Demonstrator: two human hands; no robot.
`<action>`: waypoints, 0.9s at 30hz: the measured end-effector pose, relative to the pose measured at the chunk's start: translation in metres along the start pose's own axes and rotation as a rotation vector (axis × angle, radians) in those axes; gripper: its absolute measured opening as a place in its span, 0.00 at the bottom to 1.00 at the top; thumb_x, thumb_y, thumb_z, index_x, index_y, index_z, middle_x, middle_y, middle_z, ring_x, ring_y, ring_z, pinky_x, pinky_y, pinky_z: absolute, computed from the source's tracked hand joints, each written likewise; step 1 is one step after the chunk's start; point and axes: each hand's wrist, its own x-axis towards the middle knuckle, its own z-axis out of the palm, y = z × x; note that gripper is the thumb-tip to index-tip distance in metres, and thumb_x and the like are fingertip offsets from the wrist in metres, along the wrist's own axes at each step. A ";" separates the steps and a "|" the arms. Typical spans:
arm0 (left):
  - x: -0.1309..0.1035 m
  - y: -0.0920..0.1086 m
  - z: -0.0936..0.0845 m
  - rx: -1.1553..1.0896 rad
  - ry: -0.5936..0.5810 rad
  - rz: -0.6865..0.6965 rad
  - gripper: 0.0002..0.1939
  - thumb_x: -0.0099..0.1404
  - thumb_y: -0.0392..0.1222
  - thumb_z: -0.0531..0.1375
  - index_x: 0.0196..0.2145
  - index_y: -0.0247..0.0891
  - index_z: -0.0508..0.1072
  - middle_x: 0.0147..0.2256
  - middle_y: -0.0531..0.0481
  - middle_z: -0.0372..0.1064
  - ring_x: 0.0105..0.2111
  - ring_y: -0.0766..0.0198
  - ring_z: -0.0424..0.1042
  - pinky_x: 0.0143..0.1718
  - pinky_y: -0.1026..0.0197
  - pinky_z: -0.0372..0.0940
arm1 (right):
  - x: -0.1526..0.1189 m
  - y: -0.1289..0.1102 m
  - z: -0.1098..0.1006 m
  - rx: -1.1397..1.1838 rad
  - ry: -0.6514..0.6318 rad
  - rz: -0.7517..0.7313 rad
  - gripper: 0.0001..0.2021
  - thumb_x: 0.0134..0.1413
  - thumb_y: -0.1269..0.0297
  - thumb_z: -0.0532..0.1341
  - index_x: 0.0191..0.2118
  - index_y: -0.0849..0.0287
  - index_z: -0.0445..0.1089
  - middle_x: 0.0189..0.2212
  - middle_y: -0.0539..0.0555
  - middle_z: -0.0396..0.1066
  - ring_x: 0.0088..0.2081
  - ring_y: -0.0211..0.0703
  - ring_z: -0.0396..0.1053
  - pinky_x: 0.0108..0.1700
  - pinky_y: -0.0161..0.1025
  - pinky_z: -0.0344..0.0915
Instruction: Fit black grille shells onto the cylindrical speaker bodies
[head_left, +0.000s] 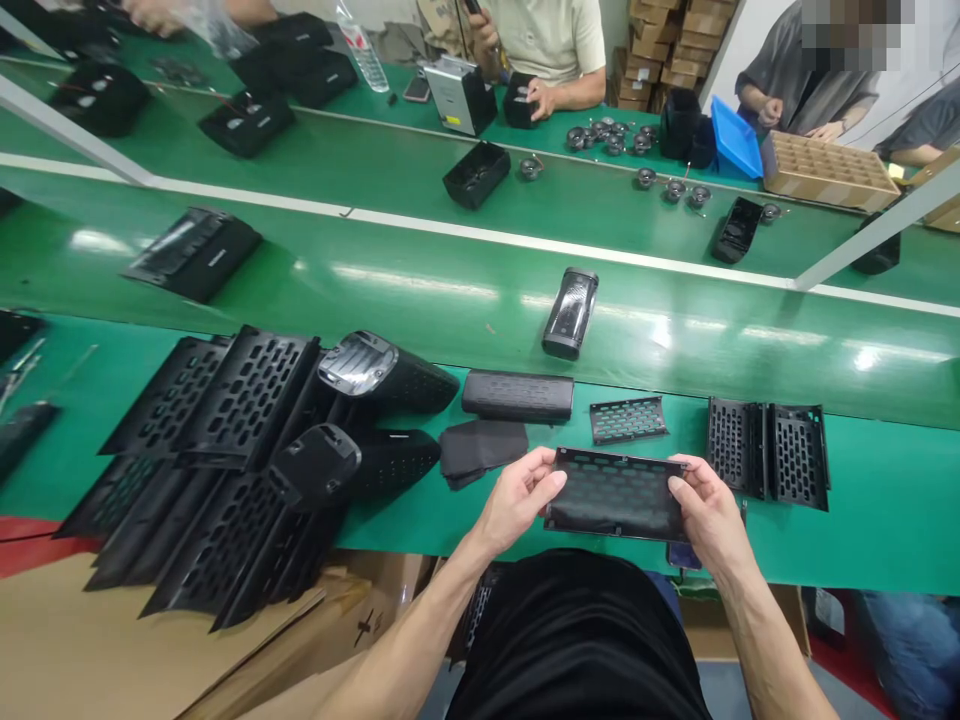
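Observation:
A black perforated grille panel, with dark mesh showing over its slots, is held level near the table's front edge. My left hand grips its left end, thumb on top. At the opposite end, my right hand pinches it the same way. Just beyond lies a smaller slotted panel. A stack of black mesh sheets is left of my left hand, below a long black speaker housing. Right of my right hand stand several slotted grille panels side by side.
Many black grille panels are piled at the left, beside black housings. A green conveyor belt crosses ahead, carrying a glossy black speaker body. Co-workers sit across it, near small round speaker drivers and a divided cardboard box.

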 end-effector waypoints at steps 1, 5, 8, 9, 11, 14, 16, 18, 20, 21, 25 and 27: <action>-0.001 0.001 -0.001 -0.007 -0.014 -0.002 0.23 0.66 0.62 0.62 0.40 0.37 0.68 0.24 0.60 0.49 0.23 0.70 0.50 0.25 0.65 0.48 | -0.001 0.000 0.000 0.000 0.002 -0.004 0.23 0.40 0.49 0.78 0.42 0.51 0.76 0.39 0.52 0.76 0.42 0.48 0.71 0.45 0.41 0.67; -0.004 0.005 -0.001 -0.017 -0.029 0.006 0.24 0.65 0.62 0.63 0.40 0.37 0.67 0.25 0.60 0.52 0.24 0.70 0.51 0.25 0.65 0.51 | -0.005 -0.003 -0.001 -0.031 0.006 -0.037 0.23 0.42 0.50 0.78 0.43 0.50 0.76 0.37 0.51 0.75 0.40 0.46 0.69 0.45 0.41 0.66; -0.005 0.008 0.001 -0.015 -0.002 0.024 0.23 0.64 0.62 0.63 0.39 0.38 0.66 0.24 0.60 0.51 0.23 0.70 0.51 0.25 0.65 0.50 | -0.008 -0.006 -0.003 -0.073 0.007 -0.067 0.22 0.45 0.49 0.77 0.44 0.50 0.76 0.35 0.50 0.73 0.38 0.45 0.68 0.43 0.40 0.65; -0.005 0.008 0.001 -0.016 0.003 0.025 0.23 0.64 0.62 0.63 0.38 0.38 0.66 0.24 0.61 0.51 0.23 0.70 0.51 0.25 0.65 0.50 | -0.009 -0.007 -0.003 -0.084 0.006 -0.074 0.21 0.45 0.49 0.76 0.44 0.50 0.76 0.35 0.50 0.73 0.38 0.44 0.67 0.43 0.40 0.65; -0.004 0.008 0.002 -0.028 -0.002 0.017 0.23 0.64 0.62 0.64 0.38 0.38 0.67 0.24 0.60 0.52 0.23 0.70 0.52 0.25 0.64 0.51 | -0.009 -0.008 -0.004 -0.093 0.004 -0.076 0.21 0.46 0.49 0.76 0.44 0.50 0.76 0.34 0.50 0.73 0.37 0.45 0.67 0.43 0.40 0.65; -0.002 0.006 0.002 -0.092 -0.049 -0.008 0.25 0.63 0.62 0.64 0.42 0.36 0.70 0.25 0.59 0.57 0.23 0.69 0.55 0.25 0.65 0.52 | -0.006 -0.009 -0.003 -0.066 0.006 -0.052 0.21 0.45 0.50 0.76 0.44 0.50 0.76 0.36 0.51 0.75 0.38 0.46 0.69 0.43 0.41 0.66; 0.000 0.003 0.002 -0.172 -0.109 -0.023 0.26 0.62 0.61 0.66 0.46 0.36 0.70 0.28 0.56 0.63 0.24 0.69 0.58 0.25 0.65 0.53 | -0.003 -0.009 -0.002 -0.038 0.010 -0.033 0.21 0.45 0.50 0.76 0.43 0.51 0.76 0.37 0.52 0.76 0.39 0.47 0.71 0.43 0.41 0.67; 0.002 0.000 0.003 -0.252 -0.158 -0.039 0.27 0.61 0.59 0.68 0.48 0.37 0.69 0.31 0.53 0.67 0.26 0.69 0.61 0.25 0.66 0.55 | -0.001 -0.009 -0.002 -0.019 0.020 -0.025 0.20 0.44 0.50 0.76 0.42 0.51 0.76 0.37 0.52 0.77 0.38 0.47 0.71 0.41 0.41 0.68; 0.004 -0.001 0.004 -0.314 -0.175 -0.067 0.28 0.59 0.57 0.70 0.48 0.37 0.69 0.32 0.53 0.68 0.26 0.69 0.63 0.25 0.67 0.57 | 0.001 -0.010 -0.002 0.002 0.029 -0.014 0.20 0.43 0.50 0.77 0.41 0.51 0.76 0.37 0.52 0.78 0.37 0.47 0.72 0.39 0.40 0.68; 0.004 -0.001 0.005 -0.335 -0.174 -0.086 0.29 0.58 0.57 0.71 0.48 0.37 0.69 0.31 0.53 0.67 0.26 0.70 0.63 0.24 0.68 0.57 | 0.001 -0.011 -0.002 0.013 0.032 -0.006 0.20 0.42 0.51 0.77 0.40 0.52 0.76 0.37 0.52 0.78 0.36 0.46 0.72 0.38 0.39 0.68; 0.006 0.003 0.009 -0.369 -0.153 -0.162 0.29 0.56 0.55 0.72 0.47 0.39 0.67 0.30 0.56 0.66 0.22 0.73 0.58 0.20 0.70 0.56 | 0.002 -0.014 -0.002 0.040 0.036 0.026 0.20 0.41 0.51 0.78 0.37 0.52 0.74 0.34 0.51 0.78 0.33 0.44 0.71 0.35 0.38 0.68; 0.006 0.006 0.011 -0.372 -0.146 -0.177 0.28 0.56 0.54 0.72 0.46 0.39 0.67 0.30 0.57 0.66 0.21 0.74 0.57 0.19 0.71 0.55 | 0.002 -0.015 -0.003 0.038 0.037 0.033 0.20 0.41 0.50 0.77 0.37 0.52 0.74 0.34 0.51 0.78 0.33 0.45 0.72 0.34 0.39 0.68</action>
